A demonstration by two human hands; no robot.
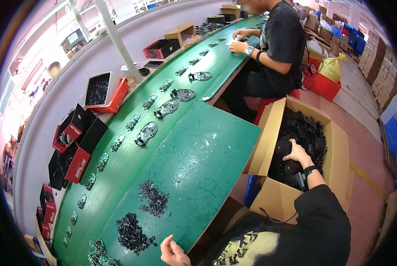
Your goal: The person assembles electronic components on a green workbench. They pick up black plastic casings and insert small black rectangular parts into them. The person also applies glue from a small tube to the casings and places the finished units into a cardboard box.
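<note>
My right hand (298,155) reaches into an open cardboard box (264,153) at my right, its fingers spread over black plastic shells (298,126). It touches the shells, but I cannot make out a grip on any one of them. Near the table's front edge, my left hand (174,252) is raised with loosely bent fingers and holds nothing visible. Beyond it on the green tabletop (198,164) lie two heaps of small black plastic pieces, a nearer heap (134,232) and a farther heap (154,198).
A green conveyor belt (80,226) carries a row of circuit boards (117,142) and several mouse bases (146,133). More boards (100,255) cluster at the lower left. Black-and-red boxes (76,164) line the far side. A co-worker (280,44) sits farther up the belt, hands on a part.
</note>
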